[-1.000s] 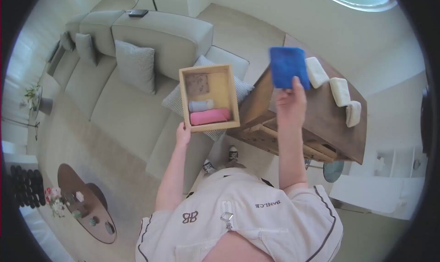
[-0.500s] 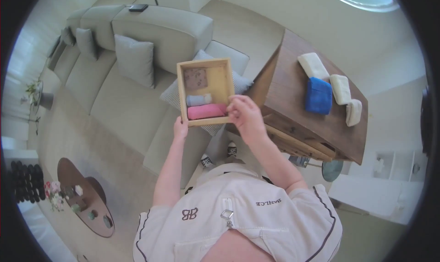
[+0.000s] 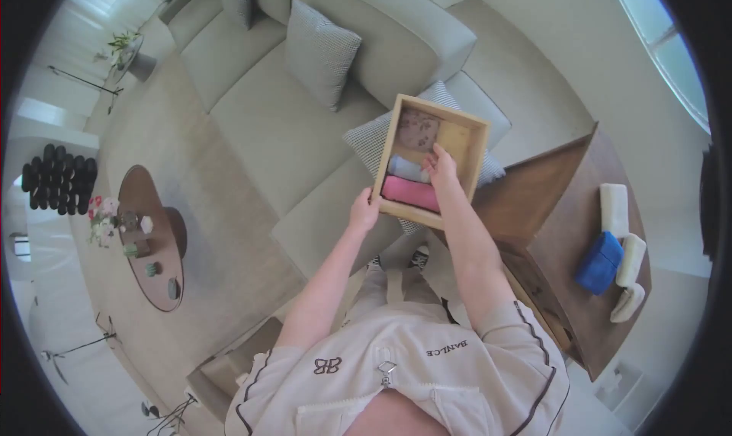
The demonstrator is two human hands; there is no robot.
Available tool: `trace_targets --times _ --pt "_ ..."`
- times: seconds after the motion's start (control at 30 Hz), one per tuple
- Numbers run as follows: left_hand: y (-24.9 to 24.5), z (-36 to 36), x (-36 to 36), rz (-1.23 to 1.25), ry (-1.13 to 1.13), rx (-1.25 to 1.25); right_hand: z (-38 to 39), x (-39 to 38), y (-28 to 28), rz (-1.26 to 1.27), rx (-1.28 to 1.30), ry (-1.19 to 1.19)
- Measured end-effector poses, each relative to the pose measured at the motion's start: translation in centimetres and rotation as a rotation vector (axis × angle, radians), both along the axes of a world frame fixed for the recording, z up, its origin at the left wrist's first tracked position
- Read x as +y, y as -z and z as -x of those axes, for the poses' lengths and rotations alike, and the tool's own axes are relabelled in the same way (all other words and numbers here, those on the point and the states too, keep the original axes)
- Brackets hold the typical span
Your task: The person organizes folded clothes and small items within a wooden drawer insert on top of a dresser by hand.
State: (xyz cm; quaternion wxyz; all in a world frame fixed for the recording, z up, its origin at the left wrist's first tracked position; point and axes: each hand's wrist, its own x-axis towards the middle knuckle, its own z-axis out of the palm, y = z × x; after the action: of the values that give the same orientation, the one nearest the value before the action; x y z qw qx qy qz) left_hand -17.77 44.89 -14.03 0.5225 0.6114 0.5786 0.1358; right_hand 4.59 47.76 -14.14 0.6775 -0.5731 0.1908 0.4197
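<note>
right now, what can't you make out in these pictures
All in the head view:
Left hand: fingertips beneath the box, hidden by its wall.
Pink roll: right end, hidden by the right arm.
Pale blue roll: right end, covered by the right hand; contact unclear.
Checked cushion: middle, behind the box.
Window: cut off by the dark image border.
Items on the oval table: some too small.
</note>
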Motion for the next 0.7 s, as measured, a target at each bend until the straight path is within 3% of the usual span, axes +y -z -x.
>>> trace_targets --times 0.1,0.3,0.4,0.57,0.7 --pt "-0.8 0.2 0.0 0.044 -0.019 -0.047 1.4 0.7 -4.3 0.103 -0.015 -0.15" --pt "-0.1 0.4 0.5 0.036 0.032 -0.031 2.8 1.3 -6.4 0.212 -0.166 -0.32" --pt "1.1 0.6 0.5 0.099 0.032 -0.059 4.8 -1.6 -11.3 0.096 -0.14 -0.259" --pt "3.5 1.3 1.1 0.032 0.043 -0.029 6.0 -8.4 -19.7 -0.395 -0.281 -0.087" --pt "4.5 0.8 1.7 0.009 0.073 -0.05 1.6 -14.7 -24.3 -0.436 -0.582 0.225"
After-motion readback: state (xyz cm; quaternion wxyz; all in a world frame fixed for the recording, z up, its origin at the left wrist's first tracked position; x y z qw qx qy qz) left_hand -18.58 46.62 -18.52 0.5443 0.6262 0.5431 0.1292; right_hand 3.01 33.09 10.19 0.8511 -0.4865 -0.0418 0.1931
